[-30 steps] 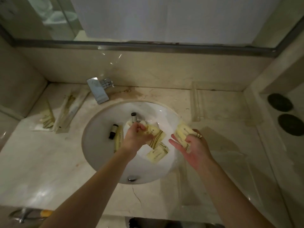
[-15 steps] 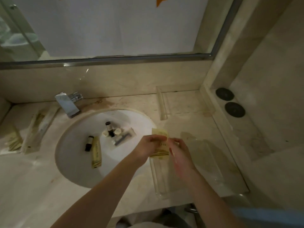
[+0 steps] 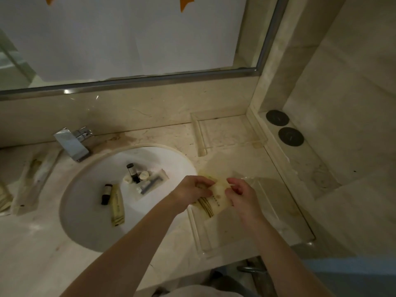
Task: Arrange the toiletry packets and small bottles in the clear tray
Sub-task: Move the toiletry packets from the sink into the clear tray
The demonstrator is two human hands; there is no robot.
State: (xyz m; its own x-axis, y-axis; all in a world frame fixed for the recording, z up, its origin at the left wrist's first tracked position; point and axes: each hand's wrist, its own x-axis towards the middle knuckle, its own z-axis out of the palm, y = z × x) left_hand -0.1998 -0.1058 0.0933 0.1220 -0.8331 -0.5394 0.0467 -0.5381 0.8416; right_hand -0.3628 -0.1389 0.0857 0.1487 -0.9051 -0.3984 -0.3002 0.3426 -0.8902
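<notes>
Both hands hold a stack of pale yellow toiletry packets over the left end of the clear tray, right of the sink. My left hand grips their left side, my right hand pinches the right side. In the white sink basin lie two small dark bottles, two small round white-capped containers, a long yellow packet and a clear-wrapped packet.
A chrome tap stands behind the basin. A second clear tray sits against the back wall. More packets in a clear holder lie at the left. Two black round discs rest on the right ledge.
The hands lifted the yellow packets out of the basin and carried them right, over the clear tray. My view swung right. The right hand now pinches the stack too.
</notes>
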